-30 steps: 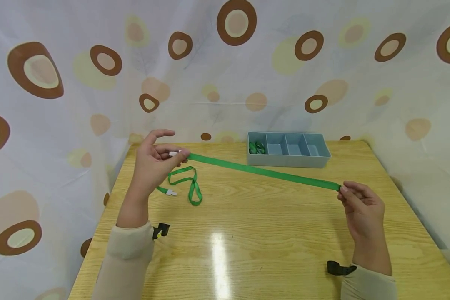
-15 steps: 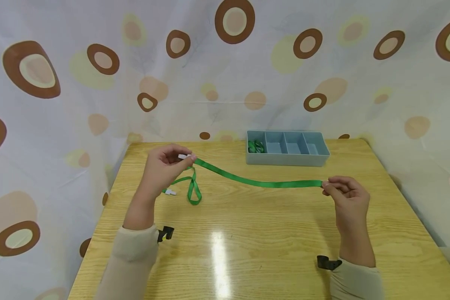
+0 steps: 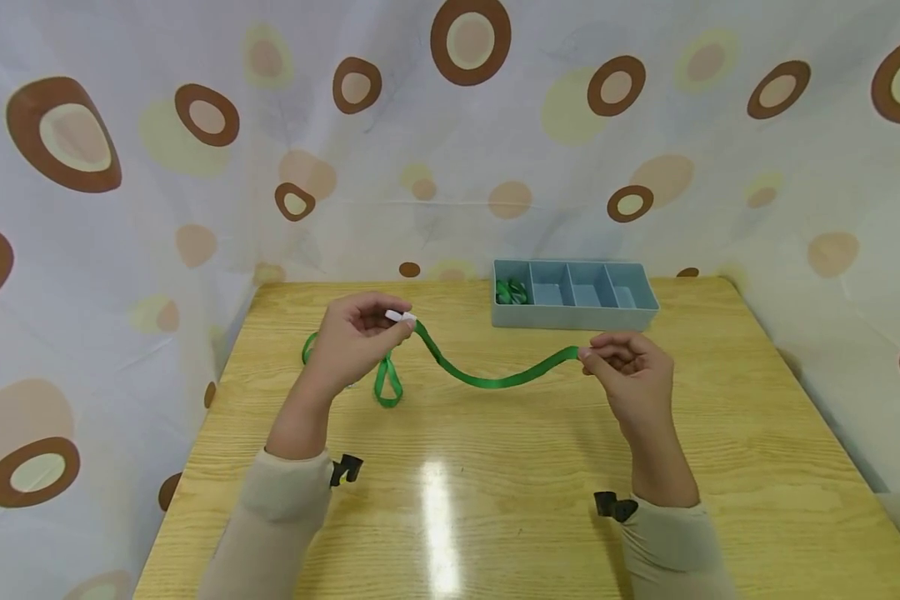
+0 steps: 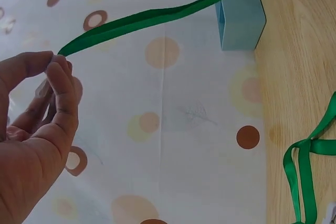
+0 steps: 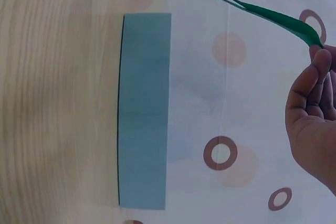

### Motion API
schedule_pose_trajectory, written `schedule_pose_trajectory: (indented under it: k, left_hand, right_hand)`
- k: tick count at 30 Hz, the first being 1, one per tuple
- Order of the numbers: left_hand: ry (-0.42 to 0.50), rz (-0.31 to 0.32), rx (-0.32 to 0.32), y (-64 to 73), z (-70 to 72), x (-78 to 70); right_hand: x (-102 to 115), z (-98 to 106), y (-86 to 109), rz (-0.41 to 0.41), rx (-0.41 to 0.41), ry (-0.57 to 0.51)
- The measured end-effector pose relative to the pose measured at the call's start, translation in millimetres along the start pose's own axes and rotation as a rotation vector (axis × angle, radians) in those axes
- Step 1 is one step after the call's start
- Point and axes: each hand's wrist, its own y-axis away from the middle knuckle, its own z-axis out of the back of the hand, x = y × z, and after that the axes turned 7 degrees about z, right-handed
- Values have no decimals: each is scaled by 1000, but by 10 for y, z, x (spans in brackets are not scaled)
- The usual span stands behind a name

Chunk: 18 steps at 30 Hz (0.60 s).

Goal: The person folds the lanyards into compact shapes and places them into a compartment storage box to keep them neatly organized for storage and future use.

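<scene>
A green lanyard hangs between the two hands above the table, sagging in the middle. My left hand pinches its end with the white plastic clip between thumb and fingers. At the other end, my right hand grips the ribbon between thumb and forefinger. The left wrist view shows the band rising from the left fingertips; in the right wrist view its two layers part a little. On the table, partly behind the left hand, lies a second green lanyard.
A blue-grey divided box stands at the back of the wooden table. Its leftmost compartment holds a coiled green lanyard. A patterned curtain hangs behind and along both sides.
Both hands have come closer together, the right one moving left and the left one moving right. The lanyard between them, taut before, now droops in a curve.
</scene>
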Motion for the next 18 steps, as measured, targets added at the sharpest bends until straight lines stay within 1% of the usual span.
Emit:
schedule_pose_trajectory:
  k: [3, 8, 10, 12, 18]
  left_hand:
    - [0, -7, 25, 1, -68, -30]
    - [-16, 9, 70, 2, -171, -52]
    - [-15, 17, 85, 1, -209, -52]
    - [9, 21, 98, 6, -244, -55]
    - [51, 39, 109, 38, -332, -40]
  right_hand:
    - [35, -137, -22, 20, 44, 52]
    - [79, -353, -59, 72, 108, 124]
    - [88, -429, -66, 94, 127, 131]
    - [90, -495, -68, 109, 143, 132]
    - [111, -650, -38, 98, 182, 128]
